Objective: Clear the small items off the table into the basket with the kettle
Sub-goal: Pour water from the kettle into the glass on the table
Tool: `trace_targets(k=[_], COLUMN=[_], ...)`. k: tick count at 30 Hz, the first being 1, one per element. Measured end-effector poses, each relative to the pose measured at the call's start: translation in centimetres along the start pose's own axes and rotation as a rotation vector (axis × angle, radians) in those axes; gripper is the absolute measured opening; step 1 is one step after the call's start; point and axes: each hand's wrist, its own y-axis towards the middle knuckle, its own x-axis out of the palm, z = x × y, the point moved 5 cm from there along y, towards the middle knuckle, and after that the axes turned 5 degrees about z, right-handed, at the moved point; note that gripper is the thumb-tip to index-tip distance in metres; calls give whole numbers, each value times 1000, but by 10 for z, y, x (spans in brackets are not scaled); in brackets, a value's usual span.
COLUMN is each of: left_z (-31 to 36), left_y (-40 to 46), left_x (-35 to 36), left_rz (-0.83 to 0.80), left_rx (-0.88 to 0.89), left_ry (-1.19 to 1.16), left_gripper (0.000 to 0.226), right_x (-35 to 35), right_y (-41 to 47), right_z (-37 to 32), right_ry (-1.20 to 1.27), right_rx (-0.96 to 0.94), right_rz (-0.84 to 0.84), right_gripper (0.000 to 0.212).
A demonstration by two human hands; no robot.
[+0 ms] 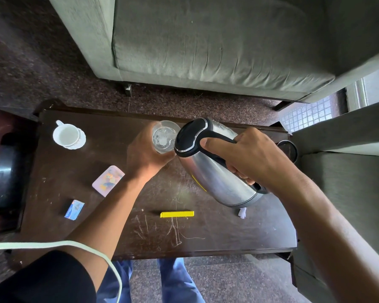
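Kettle (214, 169) tilted above the table (206, 232), handle clenched in my right hand (249, 158); spout at a glass tumbler (165, 136) grasped by my left hand (144, 154); yellow bar (176, 214) near me

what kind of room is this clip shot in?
Probably a home living room: a grey-green fabric sofa faces a low dark wooden coffee table holding a white teacup on a saucer, on a speckled stone floor.

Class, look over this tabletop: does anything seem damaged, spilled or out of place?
The dark table is scored with pale scratches near its front edge, by the yellow bar. A white paper scrap lies under the tilted kettle. No spill shows.
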Motion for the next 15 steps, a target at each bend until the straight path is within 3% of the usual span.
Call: trace_targets(k=[15], left_z=[7], left_y=[-5], left_x=[3], left_rz=[-4], left_rx=[4], left_ry=[-32], left_gripper=[85], right_x=[3], right_y=[-1], right_z=[4], right_ry=[1], right_rx=[-12], right_rz=[-8], right_gripper=[72])
